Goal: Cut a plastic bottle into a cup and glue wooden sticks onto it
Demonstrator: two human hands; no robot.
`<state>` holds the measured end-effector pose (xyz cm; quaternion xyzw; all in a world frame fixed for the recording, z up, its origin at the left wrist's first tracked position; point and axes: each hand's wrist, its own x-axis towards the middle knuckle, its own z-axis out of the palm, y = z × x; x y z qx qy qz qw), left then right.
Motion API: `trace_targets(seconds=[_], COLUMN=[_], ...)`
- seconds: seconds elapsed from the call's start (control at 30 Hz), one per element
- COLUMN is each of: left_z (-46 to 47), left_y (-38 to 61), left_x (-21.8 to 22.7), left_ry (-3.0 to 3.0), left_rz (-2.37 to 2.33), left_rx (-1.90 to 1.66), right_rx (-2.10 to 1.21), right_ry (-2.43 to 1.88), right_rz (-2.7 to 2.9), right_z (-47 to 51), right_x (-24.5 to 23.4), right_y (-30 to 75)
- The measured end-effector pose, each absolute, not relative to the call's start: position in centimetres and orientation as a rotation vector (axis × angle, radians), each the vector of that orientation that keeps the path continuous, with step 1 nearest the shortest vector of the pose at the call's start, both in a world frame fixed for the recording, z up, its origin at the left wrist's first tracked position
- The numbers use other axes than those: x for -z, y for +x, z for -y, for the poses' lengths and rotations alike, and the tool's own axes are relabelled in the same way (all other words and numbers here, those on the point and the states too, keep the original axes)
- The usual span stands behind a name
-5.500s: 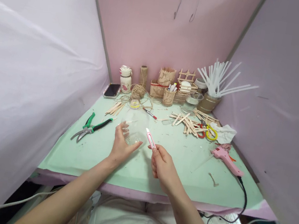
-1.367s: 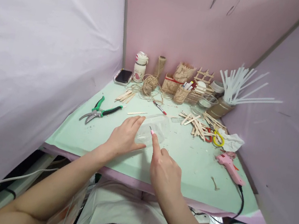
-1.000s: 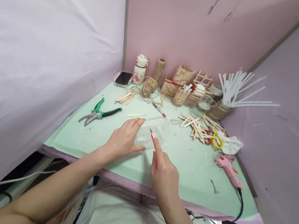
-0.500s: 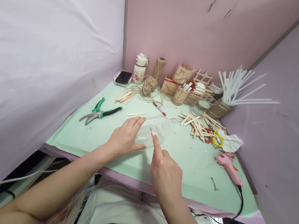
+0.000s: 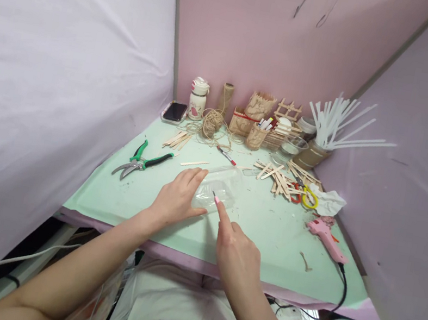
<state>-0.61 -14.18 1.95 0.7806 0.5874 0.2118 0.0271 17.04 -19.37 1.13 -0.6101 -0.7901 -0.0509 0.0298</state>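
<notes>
A clear plastic container (image 5: 223, 182), its exact shape hard to make out, lies on the table in front of me. Along its left side my left hand (image 5: 181, 191) grips it, thumb at the near edge and fingers at the far edge. In my right hand (image 5: 239, 246) is a small pink craft knife (image 5: 216, 199), with the index finger stretched along it. Its short thin blade points away from me over the plastic; whether it touches cannot be told. Most of the handle is hidden in the fist.
Pruning shears (image 5: 137, 162) lie at left, a pink glue gun (image 5: 326, 239) at right. Wooden sticks (image 5: 279, 180), scissors (image 5: 309, 197) and a red-capped pen (image 5: 226, 155) lie beyond the hands. Twine (image 5: 213, 122), a white bottle (image 5: 198, 99) and glue sticks (image 5: 334, 123) stand at the back.
My right hand has drawn the knife slightly toward me, and its tip sits a little lower over the plastic. My left hand stays on the container. The view has shifted slightly.
</notes>
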Motion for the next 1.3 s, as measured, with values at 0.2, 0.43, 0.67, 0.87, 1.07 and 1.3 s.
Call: trace_targets(seconds=[0.2,0.43,0.67,0.87,1.07,1.3], left_z=[14.1,14.1,14.0,13.7,13.5,13.6], left_y=[-0.6,-0.5,-0.6,-0.5,-0.7,-0.7], left_x=[-2.0,-2.1,-2.2,-1.9,-1.7,-1.6], left_ry=[2.421,2.415,2.401,2.438,2.442,2.422], left_rz=[-1.809,-1.787,-1.792,-1.742,-1.741,-1.741], left_rx=[-0.642,-0.633,-0.621,-0.623,-0.613,-0.625], right_rx=[0.047,0.004,-0.068,-0.209,-0.132,-0.075], right_ry=[-1.893,-1.965,-1.915,-1.743,-1.738,-1.764], right_rz=[2.447,2.612,2.539,2.334,2.405,2.539], right_z=[19.0,18.9,18.6,17.9,17.1,16.4], right_x=[-2.5,-5.0,-4.5,-2.5,-3.9,-6.0], right_y=[17.6,18.0,18.2,18.0,18.3,18.6])
